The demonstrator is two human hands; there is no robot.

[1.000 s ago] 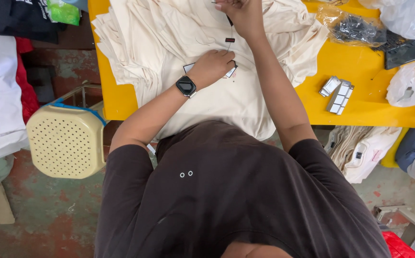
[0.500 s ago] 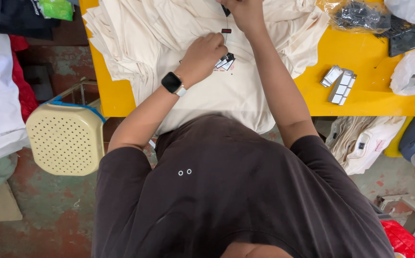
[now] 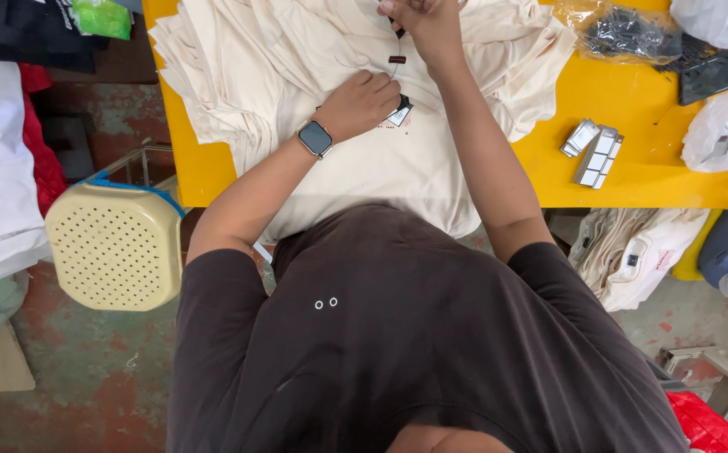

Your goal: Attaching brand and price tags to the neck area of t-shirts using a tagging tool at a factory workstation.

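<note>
A stack of cream shirts (image 3: 314, 50) lies on the yellow table (image 3: 649, 168), the top shirt (image 3: 397, 176) spread toward me. My left hand (image 3: 360, 102), with a smartwatch (image 3: 315, 137) on the wrist, rests on the shirt's chest and pinches a small hang tag (image 3: 399, 113). My right hand (image 3: 423, 21) is closed at the collar, gripping something small by the dark neck label (image 3: 397, 59); a thin string runs from it down to the tag. What the right fingers hold is hidden.
Small stacks of white tags (image 3: 592, 151) lie on the table to the right. Clear bags with dark items (image 3: 624, 33) and white bags (image 3: 720, 130) sit at the far right. A perforated cream stool (image 3: 117, 243) stands left, and folded garments (image 3: 632, 252) lie below the table.
My left hand has slid slightly up the shirt with the tag. My right hand stays at the collar. The camera view has shifted a little.
</note>
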